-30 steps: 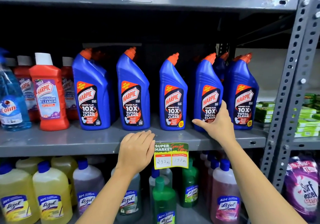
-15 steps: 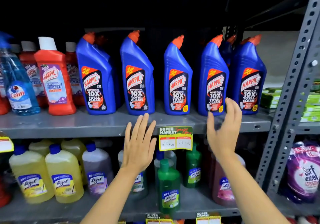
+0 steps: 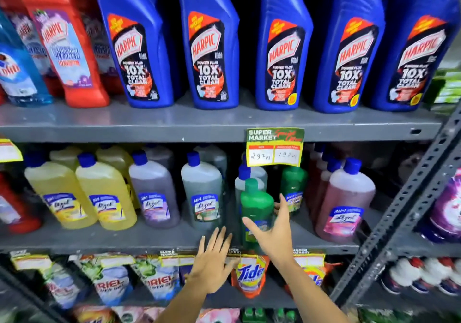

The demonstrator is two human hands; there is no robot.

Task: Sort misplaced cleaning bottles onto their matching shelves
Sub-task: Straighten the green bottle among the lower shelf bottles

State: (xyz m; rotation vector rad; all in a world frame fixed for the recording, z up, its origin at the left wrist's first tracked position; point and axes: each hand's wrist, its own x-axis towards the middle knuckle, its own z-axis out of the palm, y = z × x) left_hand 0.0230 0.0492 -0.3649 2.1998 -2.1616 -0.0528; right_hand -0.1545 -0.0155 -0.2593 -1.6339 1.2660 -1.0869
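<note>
A small green Lizol bottle (image 3: 257, 208) stands at the front of the middle shelf (image 3: 124, 239). My right hand (image 3: 270, 233) is spread around its lower half, thumb on the left, fingers on the right, not closed on it. My left hand (image 3: 212, 265) hovers open just below the shelf edge, to the left of that bottle. A second green bottle (image 3: 293, 185) stands behind. Yellow Lizol bottles (image 3: 104, 195), a purple one (image 3: 154, 193), a grey-green one (image 3: 203, 193) and pink ones (image 3: 346, 203) line the same shelf.
Blue Harpic bottles (image 3: 212, 48) fill the upper shelf, with red Harpic (image 3: 64, 43) and a blue Colin bottle (image 3: 17, 73) at left. A price tag (image 3: 274, 147) hangs from that shelf. Tide (image 3: 249, 275) and Ariel pouches (image 3: 159, 280) sit below. A grey upright (image 3: 411, 210) stands right.
The view dropped from the Harpic shelf to the Lizol shelf. Both hands came down; my right hand moved from the blue Harpic bottles to the small green bottle.
</note>
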